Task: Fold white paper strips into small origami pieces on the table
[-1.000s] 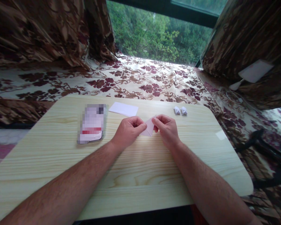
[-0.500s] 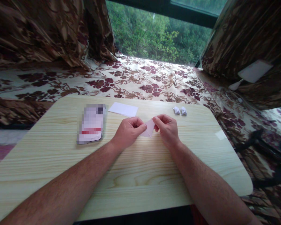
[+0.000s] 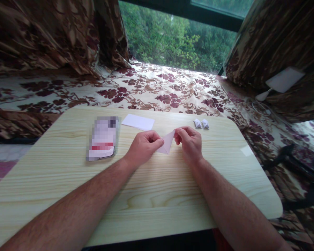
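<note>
Both my hands meet over the middle of a light wooden table (image 3: 146, 195). Between them is a small folded piece of white paper (image 3: 166, 143), triangular in outline, standing just above the tabletop. My left hand (image 3: 143, 147) is closed, pinching the paper's left edge. My right hand (image 3: 189, 143) is closed too, its thumb and forefinger pinching the paper's upper right tip. The rest of the paper's folds are hidden by my fingers.
A flat white sheet (image 3: 138, 122) lies behind my left hand. Left of it lies a blurred packet (image 3: 103, 137) with a red stripe. Two small folded white paper pieces (image 3: 201, 123) sit at the back right. Patterned bedding (image 3: 157, 89) and curtains surround the table.
My right hand has shifted slightly right and its fingers have slid up to the paper's top corner, so more of the white triangle shows. My left hand has stayed put.
</note>
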`<state>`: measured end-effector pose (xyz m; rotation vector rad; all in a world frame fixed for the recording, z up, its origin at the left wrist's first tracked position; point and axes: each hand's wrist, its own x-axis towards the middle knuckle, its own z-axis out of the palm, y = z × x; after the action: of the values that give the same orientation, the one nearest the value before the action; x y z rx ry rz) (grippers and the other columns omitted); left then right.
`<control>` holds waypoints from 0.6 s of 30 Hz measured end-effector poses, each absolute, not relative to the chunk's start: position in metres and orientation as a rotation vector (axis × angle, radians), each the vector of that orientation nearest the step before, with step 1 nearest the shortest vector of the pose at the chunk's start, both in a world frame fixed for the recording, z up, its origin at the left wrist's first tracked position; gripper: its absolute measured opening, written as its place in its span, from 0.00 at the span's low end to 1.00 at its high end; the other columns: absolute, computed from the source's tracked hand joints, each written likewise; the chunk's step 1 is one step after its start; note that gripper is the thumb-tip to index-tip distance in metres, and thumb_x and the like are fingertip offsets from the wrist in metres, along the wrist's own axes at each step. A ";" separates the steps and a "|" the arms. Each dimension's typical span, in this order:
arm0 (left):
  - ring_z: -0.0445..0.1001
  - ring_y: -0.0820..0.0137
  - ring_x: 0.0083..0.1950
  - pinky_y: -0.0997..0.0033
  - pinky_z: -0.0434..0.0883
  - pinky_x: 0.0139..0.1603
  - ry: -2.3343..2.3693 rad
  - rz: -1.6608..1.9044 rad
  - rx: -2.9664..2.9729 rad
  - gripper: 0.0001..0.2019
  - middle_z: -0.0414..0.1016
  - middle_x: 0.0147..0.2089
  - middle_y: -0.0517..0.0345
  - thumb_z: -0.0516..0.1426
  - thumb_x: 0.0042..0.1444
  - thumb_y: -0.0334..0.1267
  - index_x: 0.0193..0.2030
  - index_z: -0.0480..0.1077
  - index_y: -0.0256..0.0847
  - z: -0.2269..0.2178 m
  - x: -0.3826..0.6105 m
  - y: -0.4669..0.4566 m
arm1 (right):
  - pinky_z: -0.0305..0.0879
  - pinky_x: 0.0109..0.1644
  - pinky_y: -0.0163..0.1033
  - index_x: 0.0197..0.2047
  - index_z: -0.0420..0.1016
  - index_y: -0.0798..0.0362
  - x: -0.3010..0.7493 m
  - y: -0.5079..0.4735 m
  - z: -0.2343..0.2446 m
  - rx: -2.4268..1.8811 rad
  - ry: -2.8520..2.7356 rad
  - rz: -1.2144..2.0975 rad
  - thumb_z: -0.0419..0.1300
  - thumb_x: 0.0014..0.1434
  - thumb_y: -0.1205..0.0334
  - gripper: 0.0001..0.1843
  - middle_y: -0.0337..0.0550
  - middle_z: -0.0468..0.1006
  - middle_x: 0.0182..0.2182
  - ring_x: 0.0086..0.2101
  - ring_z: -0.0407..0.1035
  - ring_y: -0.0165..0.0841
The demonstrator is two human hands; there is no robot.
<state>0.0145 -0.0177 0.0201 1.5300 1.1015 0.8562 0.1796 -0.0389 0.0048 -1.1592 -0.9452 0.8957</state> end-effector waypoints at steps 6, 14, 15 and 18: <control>0.57 0.79 0.20 0.76 0.54 0.22 1.130 0.898 1.504 0.11 0.63 0.19 0.66 0.62 0.50 0.39 0.23 0.67 0.37 0.018 0.016 -0.017 | 0.57 0.23 0.32 0.26 0.74 0.55 0.178 -0.039 0.004 -1.177 -1.065 1.033 0.66 0.53 0.55 0.12 0.36 0.71 0.18 0.19 0.62 0.25; 0.57 0.79 0.20 0.76 0.54 0.22 1.127 0.904 1.506 0.12 0.63 0.19 0.66 0.62 0.50 0.40 0.23 0.66 0.37 0.017 0.015 -0.017 | 0.56 0.23 0.32 0.25 0.72 0.55 0.178 -0.039 0.003 -1.214 -1.107 0.994 0.64 0.55 0.56 0.13 0.36 0.71 0.17 0.19 0.61 0.25; 0.57 0.79 0.20 0.76 0.54 0.22 1.127 0.910 1.501 0.12 0.62 0.19 0.67 0.62 0.49 0.40 0.23 0.66 0.37 0.016 0.015 -0.017 | 0.56 0.23 0.32 0.25 0.72 0.55 0.178 -0.039 0.003 -1.218 -1.118 0.989 0.64 0.56 0.56 0.13 0.36 0.70 0.17 0.19 0.61 0.25; 0.57 0.79 0.21 0.76 0.54 0.22 1.110 0.924 1.492 0.12 0.62 0.19 0.67 0.62 0.49 0.40 0.23 0.66 0.37 0.014 0.015 -0.016 | 0.56 0.23 0.32 0.25 0.71 0.55 0.178 -0.040 0.003 -1.247 -1.139 0.964 0.63 0.56 0.55 0.14 0.36 0.70 0.17 0.19 0.61 0.25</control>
<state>0.0145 -0.0161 0.0136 1.4918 1.1101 0.9242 0.1782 -0.0402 0.0029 -1.2467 -1.1389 0.9639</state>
